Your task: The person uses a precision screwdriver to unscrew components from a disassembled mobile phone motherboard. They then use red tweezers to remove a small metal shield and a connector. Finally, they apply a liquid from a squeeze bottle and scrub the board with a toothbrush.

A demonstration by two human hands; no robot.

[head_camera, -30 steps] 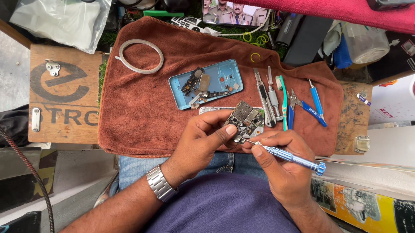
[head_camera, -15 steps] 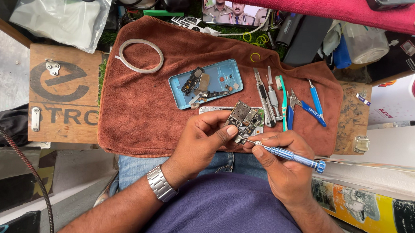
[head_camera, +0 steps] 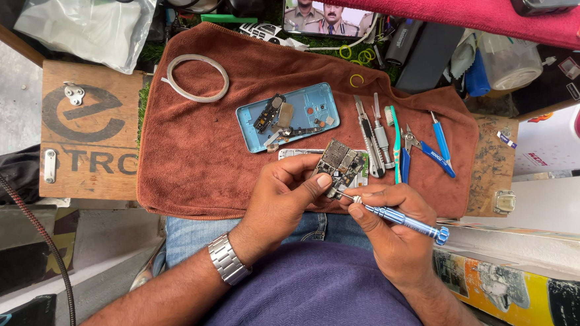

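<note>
Slip risk: right hand (head_camera: pixel 392 231) fingers pinch slim blue metal screwdriver (head_camera: pixel 403 220), tip on small grey-green circuit board (head_camera: pixel 340 167) gripped by left hand (head_camera: pixel 281 199) fingers; could gouge it.

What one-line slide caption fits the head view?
Left hand steadies a circuit board while right hand applies a blue screwdriver over a brown towel.

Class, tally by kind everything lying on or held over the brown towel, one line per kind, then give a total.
Hand tools laid out beside the board: 5
Screwdriver, held in right hand: 1
Circuit board, held by left hand: 1
Blue phone shell: 1
Tape ring: 1
Yellow band: 1
Total: 10
</note>
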